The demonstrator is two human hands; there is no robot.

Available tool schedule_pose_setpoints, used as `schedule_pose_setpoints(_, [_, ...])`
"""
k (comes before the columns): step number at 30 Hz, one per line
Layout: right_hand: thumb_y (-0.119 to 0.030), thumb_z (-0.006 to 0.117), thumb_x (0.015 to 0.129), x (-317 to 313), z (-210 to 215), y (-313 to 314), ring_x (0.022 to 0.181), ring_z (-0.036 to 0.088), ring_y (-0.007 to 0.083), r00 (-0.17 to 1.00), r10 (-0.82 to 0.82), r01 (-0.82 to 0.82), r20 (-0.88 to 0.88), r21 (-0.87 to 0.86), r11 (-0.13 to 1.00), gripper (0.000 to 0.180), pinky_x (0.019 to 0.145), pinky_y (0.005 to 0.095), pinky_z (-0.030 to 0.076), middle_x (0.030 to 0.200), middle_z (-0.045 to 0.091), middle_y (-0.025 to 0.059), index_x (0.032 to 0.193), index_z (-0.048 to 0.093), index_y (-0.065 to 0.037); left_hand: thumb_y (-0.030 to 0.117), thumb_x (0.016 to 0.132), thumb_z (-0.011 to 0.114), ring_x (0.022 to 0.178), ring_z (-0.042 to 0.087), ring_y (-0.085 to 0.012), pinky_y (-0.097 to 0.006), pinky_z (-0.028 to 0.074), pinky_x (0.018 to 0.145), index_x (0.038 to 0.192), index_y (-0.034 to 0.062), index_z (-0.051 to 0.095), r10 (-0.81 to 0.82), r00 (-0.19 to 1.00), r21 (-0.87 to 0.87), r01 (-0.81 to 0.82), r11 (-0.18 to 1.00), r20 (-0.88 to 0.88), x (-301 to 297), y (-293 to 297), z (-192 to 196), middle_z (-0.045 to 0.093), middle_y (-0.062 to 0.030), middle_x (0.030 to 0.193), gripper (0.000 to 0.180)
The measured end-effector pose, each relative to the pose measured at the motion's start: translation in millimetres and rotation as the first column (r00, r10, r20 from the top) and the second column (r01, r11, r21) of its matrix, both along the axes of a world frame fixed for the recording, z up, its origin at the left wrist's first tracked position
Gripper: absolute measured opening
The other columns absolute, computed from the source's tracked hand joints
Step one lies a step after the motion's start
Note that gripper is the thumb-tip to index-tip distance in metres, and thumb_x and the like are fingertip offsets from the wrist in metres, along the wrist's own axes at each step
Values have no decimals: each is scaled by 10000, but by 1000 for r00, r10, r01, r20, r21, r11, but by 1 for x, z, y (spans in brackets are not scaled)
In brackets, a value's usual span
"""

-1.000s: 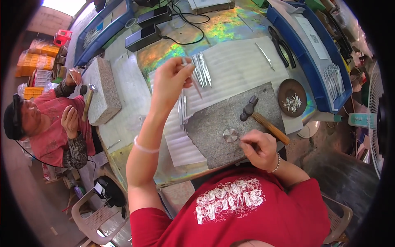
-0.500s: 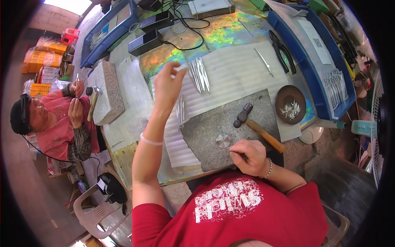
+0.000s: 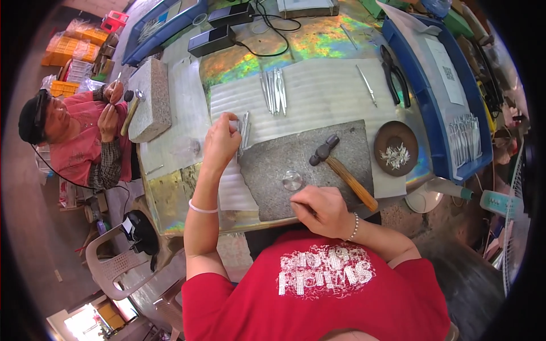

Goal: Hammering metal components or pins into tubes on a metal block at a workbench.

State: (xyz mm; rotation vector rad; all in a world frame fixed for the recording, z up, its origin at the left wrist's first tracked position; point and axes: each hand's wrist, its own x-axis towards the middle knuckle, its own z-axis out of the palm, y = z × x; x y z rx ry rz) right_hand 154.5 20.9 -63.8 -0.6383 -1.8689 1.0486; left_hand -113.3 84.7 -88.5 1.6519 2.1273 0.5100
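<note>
My left hand (image 3: 223,142) is raised over the left side of the table with its fingers curled in. Right beside its fingertips lie a few slim silver metal pieces (image 3: 244,129), tweezer-like in shape. Whatever it may be pinching is hidden. Closed with thumb and forefinger together, my right hand (image 3: 323,211) is at the near edge of a grey stone slab (image 3: 264,170); I cannot make out anything in it. Just ahead of it, a clear round disc (image 3: 292,180) rests on the slab. A ball-peen hammer (image 3: 351,182) with a wooden handle lies to its right.
Several silver tweezer-like pieces (image 3: 274,92) lie on white foam sheeting (image 3: 324,85). Rightward are a pointed metal tool (image 3: 367,85), black-handled pliers (image 3: 394,77), a brown bowl (image 3: 380,138) of silver slivers and a blue bin (image 3: 424,108). A co-worker (image 3: 85,136) sits left, by a stone block (image 3: 151,101).
My left hand has come down and nearer, from beside the larger bundle to the smaller one, its fingers curling in. My right hand stays closed near the disc. The whole view has shifted slightly.
</note>
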Motion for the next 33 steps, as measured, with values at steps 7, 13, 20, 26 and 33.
schedule_pose_setpoints(7, [-21, 638, 766, -2, -4, -5, 520, 568, 237, 1000, -6, 4, 21, 84, 996, 113, 473, 318, 435, 649, 558, 99, 856, 569, -32, 50, 701, 504, 903, 573, -426, -451, 443, 795, 1041, 3, 483, -31, 986, -17, 29, 999, -164, -1, 2, -1, 616, -240, 912, 344])
schedule_pose_setpoints(13, [-12, 625, 782, -5, -6, -11, 500, 553, 192, 994, -112, 110, 9, 113, 987, 106, 458, 288, 423, 656, 556, 86, 866, 563, -27, 27, 725, 515, 777, 589, -382, -411, 468, 753, 1073, -2, 524, 74, 997, 228, -65, 971, -29, 3, -13, 18, 607, -200, 794, 349])
schedule_pose_setpoints(20, [-1, 625, 781, -6, -9, -13, 494, 542, 171, 984, -175, 169, 24, 167, 971, 110, 452, 271, 418, 660, 553, 82, 871, 564, -24, -83, 808, 551, 781, 632, -151, -219, 526, 633, 1112, -18, 508, -122, 897, 588, -170, 791, 424, 43, -84, 62, 517, -63, 865, 314])
schedule_pose_setpoints(26, [6, 630, 766, -8, -3, -17, 532, 560, 214, 971, -238, 227, 30, 204, 952, 130, 479, 296, 440, 670, 556, 91, 878, 568, -17, -118, 783, 557, 842, 619, -171, -215, 516, 629, 1030, 17, 459, -252, 839, 646, -145, 749, 481, 76, -129, 33, 499, -81, 902, 298])
schedule_pose_setpoints(33, [-30, 607, 703, 11, 28, -15, 968, 526, 301, 642, -601, 376, 475, 488, 788, 368, 799, 392, 429, 1023, 546, 140, 1064, 536, -14, -134, 753, 554, 783, 588, -194, -256, 499, 630, 953, 22, 551, -297, 874, 596, 11, 803, 384, 72, -134, 22, 613, -105, 876, 254])
